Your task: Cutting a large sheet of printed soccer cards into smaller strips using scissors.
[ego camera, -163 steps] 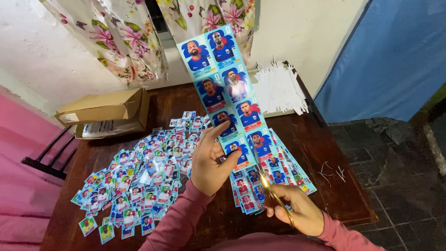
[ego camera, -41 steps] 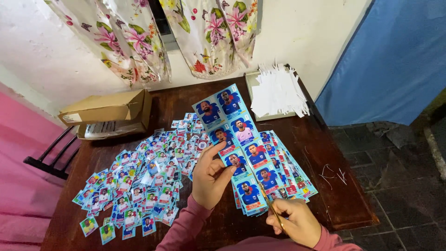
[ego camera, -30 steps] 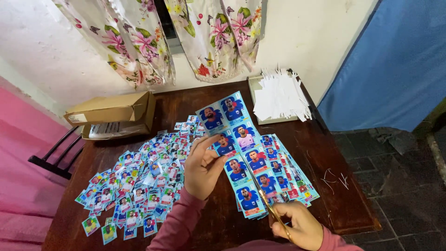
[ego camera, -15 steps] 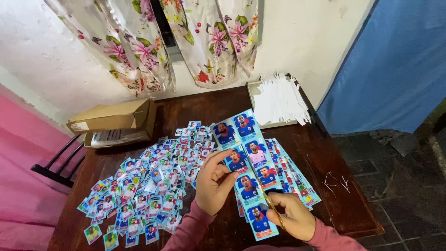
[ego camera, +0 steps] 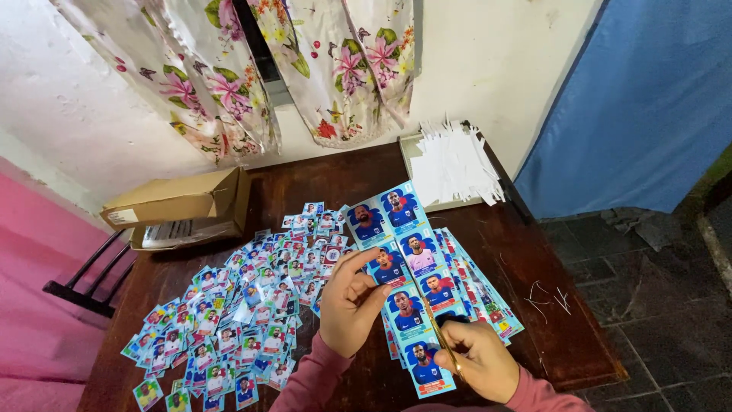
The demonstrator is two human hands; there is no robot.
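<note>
The left hand (ego camera: 352, 301) pinches a long strip of blue player stickers (ego camera: 402, 284) by its left edge, thumb on top and fingers curled beneath, holding it slanted above the dark wooden table (ego camera: 526, 252). The strip is two stickers wide and runs from the near edge of the table toward the far middle. The right hand (ego camera: 482, 360), near and to the right, is clenched around the handles of a pair of gold-coloured scissors (ego camera: 442, 336), whose blades lie along the strip's middle line between the two columns.

Under the strip and just to its right lies a fanned stack of uncut sticker strips (ego camera: 488, 294). To the left, a wide loose heap of single cut stickers (ego camera: 236, 305) covers much of the tabletop. At the far left stands an open cardboard box (ego camera: 179, 202), tilted on its side. At the far right sits a pile of thin white paper trimmings (ego camera: 454, 160), resting on a pale tray. A few stray white slivers (ego camera: 549, 294) lie on the bare wood at the right. Floral curtains (ego camera: 320, 69) hang on the white wall beyond, and a blue cloth (ego camera: 648, 99) hangs at the right.
</note>
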